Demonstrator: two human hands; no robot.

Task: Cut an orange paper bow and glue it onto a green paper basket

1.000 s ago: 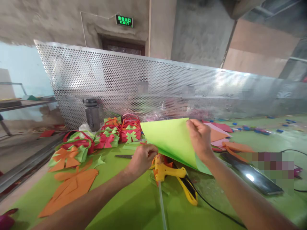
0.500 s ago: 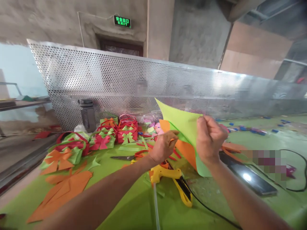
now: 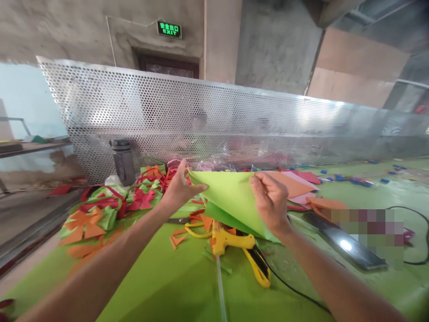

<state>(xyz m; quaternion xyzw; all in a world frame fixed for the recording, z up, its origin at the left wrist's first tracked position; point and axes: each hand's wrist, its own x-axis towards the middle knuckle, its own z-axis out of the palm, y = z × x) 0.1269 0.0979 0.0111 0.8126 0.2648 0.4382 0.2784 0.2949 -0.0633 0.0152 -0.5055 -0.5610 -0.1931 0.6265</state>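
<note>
Sheet's been swung around again. Half a second back the green paper sheet stood nearly upright with one corner poking up; now tipped flatter, folded over on itself, held up off the worktop a bit past centre toward 1 o'clock. Left hand shifted out to the far left corner, pinching the point between thumb and fingers. Right hand pinching the top edge on the other side, fingers curled over it. So both gripping the same sheet, stretched between them. Looks like corners getting lined up for a crease, though no crease pressed flat yet, just a guess.

Yellow glue gun lying untouched right under the sheet at 6 o'clock, cord trailing off toward 4. Scissors partly hidden under the left wrist. Pile of finished red-and-green paper baskets at 10 o'clock, orange offcuts further left. Phone face up at 3 o'clock.
</note>
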